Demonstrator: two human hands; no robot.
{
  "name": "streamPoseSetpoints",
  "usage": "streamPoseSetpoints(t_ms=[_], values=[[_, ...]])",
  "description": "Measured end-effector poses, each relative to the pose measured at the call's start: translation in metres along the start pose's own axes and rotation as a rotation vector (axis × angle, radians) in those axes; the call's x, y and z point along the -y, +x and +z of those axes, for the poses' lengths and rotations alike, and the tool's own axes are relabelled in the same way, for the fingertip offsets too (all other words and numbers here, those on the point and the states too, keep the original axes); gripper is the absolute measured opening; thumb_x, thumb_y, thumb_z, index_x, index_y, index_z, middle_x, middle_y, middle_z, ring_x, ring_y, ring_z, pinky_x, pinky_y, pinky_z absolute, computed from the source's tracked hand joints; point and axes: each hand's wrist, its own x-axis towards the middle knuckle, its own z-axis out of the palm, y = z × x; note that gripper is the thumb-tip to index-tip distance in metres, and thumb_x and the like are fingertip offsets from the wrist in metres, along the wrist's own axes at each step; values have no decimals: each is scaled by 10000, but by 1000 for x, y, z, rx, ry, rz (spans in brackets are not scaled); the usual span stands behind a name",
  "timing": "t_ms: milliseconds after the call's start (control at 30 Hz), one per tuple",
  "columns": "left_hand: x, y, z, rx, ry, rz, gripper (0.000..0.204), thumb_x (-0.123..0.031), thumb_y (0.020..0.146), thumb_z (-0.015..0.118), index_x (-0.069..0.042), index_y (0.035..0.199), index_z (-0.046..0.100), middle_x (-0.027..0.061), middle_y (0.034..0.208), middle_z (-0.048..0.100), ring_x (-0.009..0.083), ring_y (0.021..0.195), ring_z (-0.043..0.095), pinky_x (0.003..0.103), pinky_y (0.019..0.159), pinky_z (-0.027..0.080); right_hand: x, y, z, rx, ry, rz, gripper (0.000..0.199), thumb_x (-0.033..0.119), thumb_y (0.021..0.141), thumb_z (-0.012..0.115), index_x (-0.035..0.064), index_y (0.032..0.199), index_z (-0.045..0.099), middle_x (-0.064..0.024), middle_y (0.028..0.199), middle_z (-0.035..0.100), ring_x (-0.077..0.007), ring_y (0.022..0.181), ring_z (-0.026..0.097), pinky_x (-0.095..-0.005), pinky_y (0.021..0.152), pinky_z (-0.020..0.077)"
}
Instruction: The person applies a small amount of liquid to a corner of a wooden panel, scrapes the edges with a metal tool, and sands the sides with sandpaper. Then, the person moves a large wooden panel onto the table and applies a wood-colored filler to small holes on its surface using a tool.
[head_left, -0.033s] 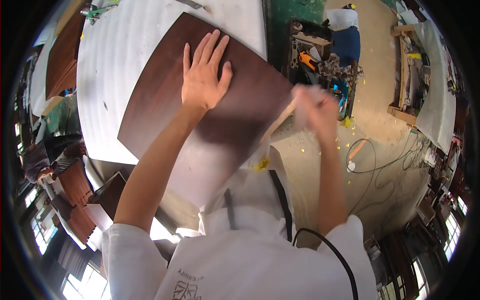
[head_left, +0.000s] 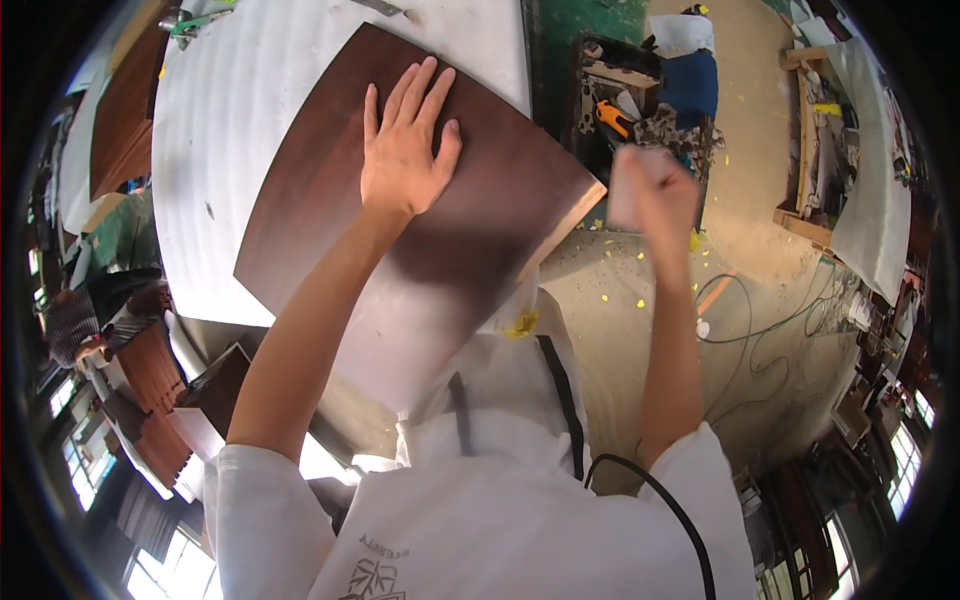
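Observation:
A dark brown wooden panel [head_left: 310, 190] with a glossy face lies tilted on the white-covered table, its near corner reaching toward my body. My left hand [head_left: 405, 160] rests flat on the panel, fingers stretched out. Pale bare wood shows along the panel's right edge [head_left: 565, 230]. Just right of that edge, apart from it, my right hand [head_left: 660, 195] is closed and smeared by motion. It grips a pale, flat piece [head_left: 625, 190], perhaps a folded sheet; its exact kind is too blurred to tell.
White foam sheeting [head_left: 210, 150] covers the table, with a scraper-like tool [head_left: 385, 8] at its far edge. A tool box [head_left: 620, 65] with an orange-handled tool stands at the right. A cable [head_left: 745, 310] loops over the floor. A person [head_left: 75, 325] is at the far left.
My right hand has moved right, away from the panel's edge, with the pale piece still in it. My left hand and the panel have hardly moved.

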Motion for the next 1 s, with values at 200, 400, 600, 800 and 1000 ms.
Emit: streamPoseSetpoints(t_ms=[200,400,600,800,1000], values=[[-1,6,-5,16,23,0,601,-326,1027,478,-177,1607,431,36,1698,367,236,1582,296,548,1318,119,36,-33,-30,228,393,125,308,228,1033,689,3,1241,654,-123,1088,761,-226,957,771,-333,769,621],[-2,4,-5,-2,5,-5,586,-289,1039,467,-172,1612,424,52,1689,380,255,1580,303,532,1316,122,18,-62,-29,505,837,290,259,176,1021,643,-5,1195,580,-84,959,683,-209,913,688,-416,948,599],[0,3,-3,-3,16,-5,593,-293,1036,465,-171,1615,417,51,1685,385,244,1579,303,528,1317,124,6,-90,-15,405,-43,-243,244,40,936,752,25,1162,662,-47,972,663,-195,843,649,-339,846,566],[0,3,-2,-5,14,-4,592,-300,1035,466,-173,1612,421,49,1684,387,241,1576,306,529,1317,123,-6,-88,-1,284,-534,-796,543,7,881,778,149,1398,694,-137,1212,633,-322,1038,684,-398,873,587],[1,2,-2,-3,20,-5,598,-304,1032,471,-171,1612,419,49,1686,384,243,1575,308,530,1318,123,-3,-81,-19,299,-656,-743,606,33,887,755,193,1463,654,-133,1079,602,-327,913,640,-424,815,559]])
